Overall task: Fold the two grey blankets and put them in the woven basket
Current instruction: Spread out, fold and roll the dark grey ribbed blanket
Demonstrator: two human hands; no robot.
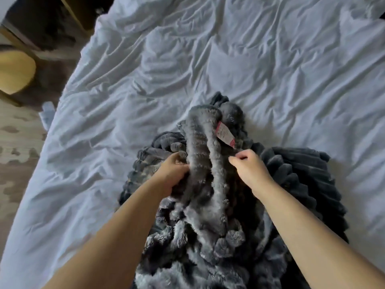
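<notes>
The left hand (pixel 174 172) grips a raised ridge of fluffy ribbed grey blanket (pixel 200 142), lower centre; the right hand (pixel 249 166) curls beside it, grasp unclear.

A shaggy lighter grey blanket (pixel 200 184) is lying bunched in a heap on the near part of a bed (pixel 208 59) covered in rumpled white bedding. The left hand (pixel 174 174) is gripping the left side of that blanket's raised middle fold, with its fingers sunk into the pile. The right hand (pixel 249 166) is hovering just right of the same fold, fingers curled and thumb meeting forefinger; whether it is pinching fabric is unclear. A white label (pixel 226 134) with red ends is sticking out beyond the right hand. A darker ribbed blanket (pixel 302 174) is lying against the lighter blanket's right side. Far to its left, off the bed, a yellow chair seat (pixel 15 74) is showing.
</notes>
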